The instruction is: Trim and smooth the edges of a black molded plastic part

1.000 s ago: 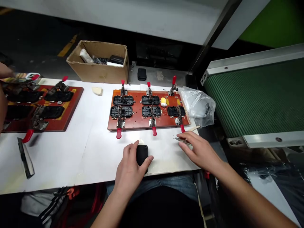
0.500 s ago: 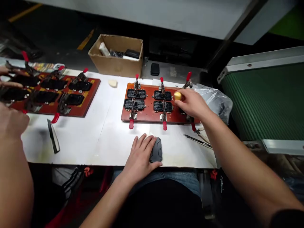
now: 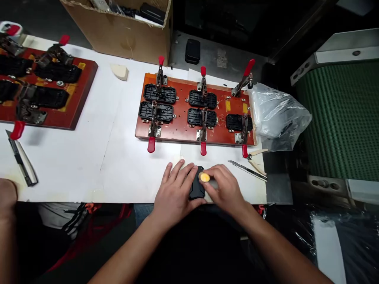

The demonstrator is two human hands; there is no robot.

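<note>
A small black plastic part (image 3: 196,188) lies near the front edge of the white table (image 3: 97,157). My left hand (image 3: 175,194) lies flat over its left side and presses it down. My right hand (image 3: 225,190) grips a small yellow-tipped tool (image 3: 205,178) and holds its tip on top of the black part. Just beyond stands a red-brown clamp fixture (image 3: 194,110) with several black parts held under red-handled toggle clamps; one slot at its back right is bare.
Metal tweezers (image 3: 247,170) lie right of my hands. A crumpled clear bag (image 3: 276,116) sits by the green conveyor (image 3: 343,118). A cardboard box (image 3: 124,25) stands at the back. A second fixture (image 3: 41,86) and a knife (image 3: 21,159) lie left, near another person's arm (image 3: 7,213).
My right hand took the yellow-tipped tool from the fixture and brought it down onto the black part. The view has tilted downward and nearer the table.
</note>
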